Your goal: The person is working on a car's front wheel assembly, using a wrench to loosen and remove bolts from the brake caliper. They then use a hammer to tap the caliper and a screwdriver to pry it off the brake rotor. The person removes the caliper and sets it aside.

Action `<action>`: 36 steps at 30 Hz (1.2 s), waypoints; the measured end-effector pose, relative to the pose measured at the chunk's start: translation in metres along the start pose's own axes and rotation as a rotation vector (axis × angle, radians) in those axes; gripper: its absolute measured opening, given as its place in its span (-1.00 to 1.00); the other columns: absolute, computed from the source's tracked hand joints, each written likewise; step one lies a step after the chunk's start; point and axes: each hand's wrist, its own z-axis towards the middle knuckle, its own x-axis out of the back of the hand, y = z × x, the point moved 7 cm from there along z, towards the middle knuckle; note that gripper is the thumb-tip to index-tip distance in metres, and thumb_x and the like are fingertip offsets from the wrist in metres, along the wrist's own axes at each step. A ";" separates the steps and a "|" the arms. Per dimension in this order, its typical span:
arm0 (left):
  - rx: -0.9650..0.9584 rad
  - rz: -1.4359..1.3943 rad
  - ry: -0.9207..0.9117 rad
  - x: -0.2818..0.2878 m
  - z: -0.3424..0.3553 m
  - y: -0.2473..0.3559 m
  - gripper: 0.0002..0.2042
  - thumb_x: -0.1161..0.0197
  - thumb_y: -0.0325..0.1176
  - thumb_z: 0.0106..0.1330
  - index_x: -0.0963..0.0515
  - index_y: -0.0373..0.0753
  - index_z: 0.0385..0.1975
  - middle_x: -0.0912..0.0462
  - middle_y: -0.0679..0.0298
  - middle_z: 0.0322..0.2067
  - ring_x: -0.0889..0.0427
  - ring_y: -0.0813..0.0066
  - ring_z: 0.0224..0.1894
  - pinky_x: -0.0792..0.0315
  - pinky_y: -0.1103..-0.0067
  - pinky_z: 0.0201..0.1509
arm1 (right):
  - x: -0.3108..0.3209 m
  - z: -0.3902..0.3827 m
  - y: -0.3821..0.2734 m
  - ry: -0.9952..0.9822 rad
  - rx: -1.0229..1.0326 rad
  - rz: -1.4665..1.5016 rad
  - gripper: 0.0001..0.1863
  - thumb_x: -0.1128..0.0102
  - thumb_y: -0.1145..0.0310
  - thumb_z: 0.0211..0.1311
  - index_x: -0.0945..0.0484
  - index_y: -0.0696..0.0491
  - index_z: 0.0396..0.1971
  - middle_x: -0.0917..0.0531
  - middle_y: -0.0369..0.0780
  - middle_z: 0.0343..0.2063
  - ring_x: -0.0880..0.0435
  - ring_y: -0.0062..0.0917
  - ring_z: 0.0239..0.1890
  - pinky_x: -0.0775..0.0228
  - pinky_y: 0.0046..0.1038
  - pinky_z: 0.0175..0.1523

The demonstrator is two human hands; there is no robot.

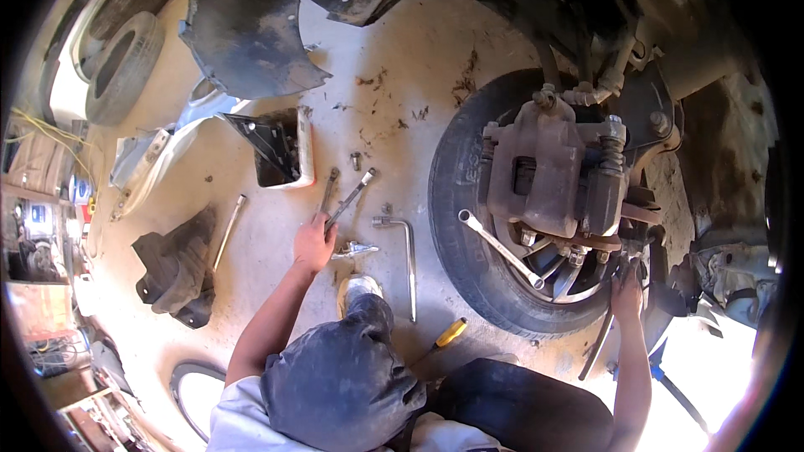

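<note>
My left hand (315,243) is closed around the near end of a long metal wrench (352,198) with a shiny tip, low over the floor. A shorter dark wrench (329,187) lies right beside it. My right hand (626,291) reaches up under the rusty brake caliper (536,172), fingers closed at a dark joint behind the brake. What they grip is hidden. A dark bar (595,350) slants down beside that hand; whether I hold it cannot be seen. A combination wrench (501,249) rests across the wheel (463,272), which lies flat below the caliper.
An L-shaped lug wrench (410,272), a yellow-handled screwdriver (450,333) and another long wrench (229,234) lie on the floor. A cut-open white container (306,146) stands farther off. Black plastic pieces (180,264) and old tyres (126,71) are at the left. Car body parts overhang the right.
</note>
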 end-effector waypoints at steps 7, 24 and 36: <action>-0.506 -0.067 -0.289 -0.056 -0.039 0.112 -0.82 -0.19 -0.31 0.17 -0.47 -0.21 -0.28 -0.54 0.07 -0.33 -0.56 0.01 -0.31 -0.45 0.21 -0.27 | 0.015 -0.005 -0.025 -0.094 -0.132 0.012 -0.25 -0.12 0.32 0.22 -0.02 0.29 0.32 -0.52 0.15 -0.01 -0.56 0.00 -0.03 -0.43 -0.14 0.02; -1.625 0.076 -0.793 -0.179 -0.183 0.219 -0.78 -0.08 -0.23 0.22 -0.53 -0.05 -0.17 -0.50 0.22 -0.19 -0.50 0.31 -0.02 -0.38 0.33 -0.03 | 0.025 -0.003 -0.030 -0.159 -0.197 -0.017 -0.24 -0.10 0.24 0.20 0.01 0.19 0.32 -0.55 0.11 -0.05 -0.59 -0.07 -0.04 -0.44 -0.12 0.04; -0.225 -0.887 -0.622 0.099 -0.006 0.158 -0.72 -0.15 -0.33 0.35 -0.34 -0.23 -0.02 -0.57 0.12 -0.14 -0.62 0.27 -0.10 -0.56 0.47 -0.09 | 0.030 -0.016 -0.023 0.049 -0.189 0.224 -0.54 -0.10 0.24 0.23 -0.30 0.22 0.01 -0.61 0.15 -0.20 -0.62 0.00 -0.14 -0.44 -0.08 -0.03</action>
